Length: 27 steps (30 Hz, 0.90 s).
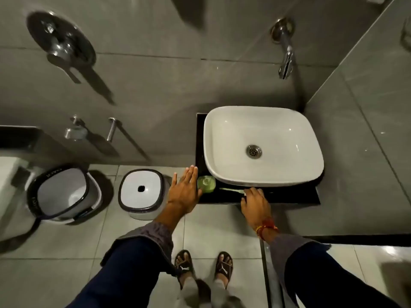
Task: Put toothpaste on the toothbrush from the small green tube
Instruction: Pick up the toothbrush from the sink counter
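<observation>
The small green tube (pixel 206 184) lies on the black counter (pixel 289 196) at its front left corner, just before the white basin (pixel 262 145). A thin pale green toothbrush (pixel 231 190) lies on the counter to the tube's right. My left hand (pixel 184 192) is flat with fingers apart, its thumb touching the tube's left side. My right hand (pixel 255 203) rests over the counter's front edge, fingertips curled down onto the toothbrush's right end; whether it grips the brush is hidden.
A wall spout (pixel 285 61) hangs above the basin. On the tiled floor to the left stand a white stool with a hole (pixel 142 192) and a bucket (pixel 62 194). Taps and a mixer (pixel 60 45) sit on the left wall. My sandalled feet (pixel 204 267) are below.
</observation>
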Each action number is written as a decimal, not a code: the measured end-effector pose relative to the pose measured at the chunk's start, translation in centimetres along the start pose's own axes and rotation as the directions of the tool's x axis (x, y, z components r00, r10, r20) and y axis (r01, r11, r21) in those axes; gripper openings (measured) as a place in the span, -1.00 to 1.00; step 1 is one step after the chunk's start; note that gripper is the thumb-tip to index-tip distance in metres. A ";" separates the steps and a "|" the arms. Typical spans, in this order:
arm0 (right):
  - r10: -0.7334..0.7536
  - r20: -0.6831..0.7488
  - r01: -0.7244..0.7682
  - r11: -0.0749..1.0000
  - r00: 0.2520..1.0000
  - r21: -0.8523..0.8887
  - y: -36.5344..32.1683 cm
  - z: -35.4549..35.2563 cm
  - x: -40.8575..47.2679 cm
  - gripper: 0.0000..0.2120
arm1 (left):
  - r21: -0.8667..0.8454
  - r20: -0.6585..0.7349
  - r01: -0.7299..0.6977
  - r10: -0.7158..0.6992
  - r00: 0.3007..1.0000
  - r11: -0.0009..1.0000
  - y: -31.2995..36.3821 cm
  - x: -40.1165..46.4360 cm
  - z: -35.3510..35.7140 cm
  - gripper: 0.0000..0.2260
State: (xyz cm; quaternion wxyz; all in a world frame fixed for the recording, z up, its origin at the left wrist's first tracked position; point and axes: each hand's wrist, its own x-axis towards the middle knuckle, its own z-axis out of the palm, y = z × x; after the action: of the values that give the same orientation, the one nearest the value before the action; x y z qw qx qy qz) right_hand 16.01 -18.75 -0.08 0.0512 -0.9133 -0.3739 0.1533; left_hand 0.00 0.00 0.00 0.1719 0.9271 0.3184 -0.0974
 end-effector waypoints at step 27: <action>-0.139 -0.432 0.334 0.846 0.891 0.417 -0.2 -3.4 -0.8 -0.73 | -0.050 -0.099 -0.019 0.014 0.995 0.999 1.3 -0.6 3.1 -0.30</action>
State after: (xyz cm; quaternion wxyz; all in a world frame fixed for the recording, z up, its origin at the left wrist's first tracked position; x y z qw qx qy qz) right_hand 16.41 -19.07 3.38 0.3673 -0.8292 -0.4183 0.0508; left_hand 0.08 -2.49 -2.35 0.1805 0.9287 0.3213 -0.0421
